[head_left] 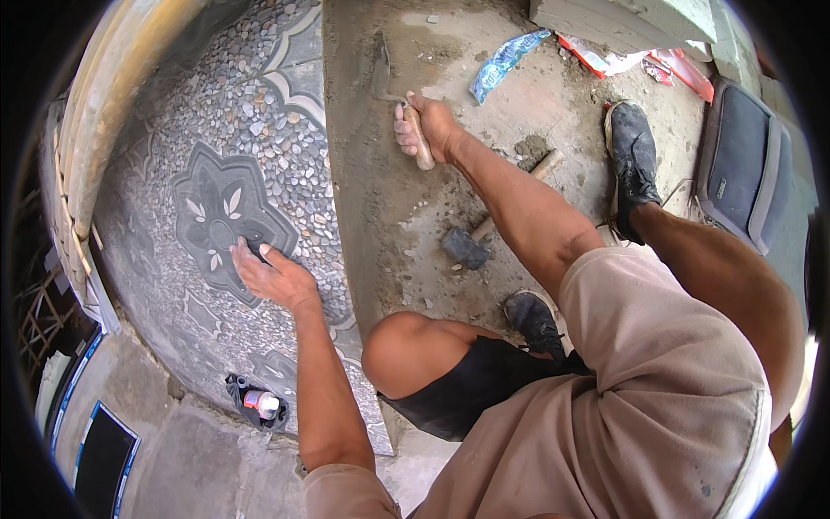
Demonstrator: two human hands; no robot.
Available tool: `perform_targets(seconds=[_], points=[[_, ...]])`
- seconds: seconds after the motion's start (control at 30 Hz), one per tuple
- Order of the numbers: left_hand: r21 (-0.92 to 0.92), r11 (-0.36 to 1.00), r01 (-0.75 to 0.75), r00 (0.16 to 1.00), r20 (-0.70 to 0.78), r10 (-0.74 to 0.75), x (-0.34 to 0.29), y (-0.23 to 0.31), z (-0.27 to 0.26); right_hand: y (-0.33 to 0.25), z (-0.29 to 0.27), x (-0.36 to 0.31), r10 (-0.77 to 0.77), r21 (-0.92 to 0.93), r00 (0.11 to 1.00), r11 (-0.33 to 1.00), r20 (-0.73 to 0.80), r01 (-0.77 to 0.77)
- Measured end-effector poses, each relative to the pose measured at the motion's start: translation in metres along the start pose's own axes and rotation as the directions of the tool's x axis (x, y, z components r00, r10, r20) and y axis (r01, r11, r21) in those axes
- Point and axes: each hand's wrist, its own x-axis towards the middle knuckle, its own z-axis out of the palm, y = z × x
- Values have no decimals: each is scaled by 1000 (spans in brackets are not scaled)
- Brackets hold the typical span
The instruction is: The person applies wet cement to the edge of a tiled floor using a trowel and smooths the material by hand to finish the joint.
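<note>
Far left, curved poles (84,164) border the tiled surface (298,186), which carries a pebble pattern with grey flower motifs. Near its lower edge lies a black bag (238,400) with a white-capped bottle (262,403) in it.

The left hand (275,277) is over the largest flower motif, fingers extended and apart; its grip has hold of nothing. The palm appears to rest on the tiles, though contact cannot be confirmed.

Condition of work: as far as visible, the tile covering is in place up to a long straight edge. Alongside runs a mortar strip (353,173), fairly smooth next to the edge and rougher farther right; it bears no tile. In my judgement the tiled side is largely finished and the mortar side is not.

The right hand (422,128) has its grip closed around the wooden handle of a trowel (381,76). The blade points away from the person, over the mortar near the tile edge; whether it touches cannot be told.

Farther right, on rough ground, lie a hammer (464,248), untouched, and a blue wrapper (508,65); then red-and-white wrappers (683,73), a dark shoe (635,151) and a dark case (735,160)
</note>
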Motion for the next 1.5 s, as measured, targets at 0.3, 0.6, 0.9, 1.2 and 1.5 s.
perform_targets(seconds=[0.3,0.6,0.9,1.2,1.5], points=[[29,1000,-8,1000,-5,8,1,-2,-2,0,40,-26,26,-135,1000,991,-4,-26],[15,1000,12,1000,-8,-12,3,1,1,33,78,-76,-187,-348,981,917,60,196],[-8,1000,-10,1000,-7,9,1,4,4,38,19,-34,47,-76,991,995,-129,-57],[15,1000,12,1000,-9,-12,1,2,2,77,61,-75,-21,-244,998,970,-66,5],[12,1000,14,1000,-7,-14,1,-4,-1,106,54,-116,-3,-316,994,948,108,37]])
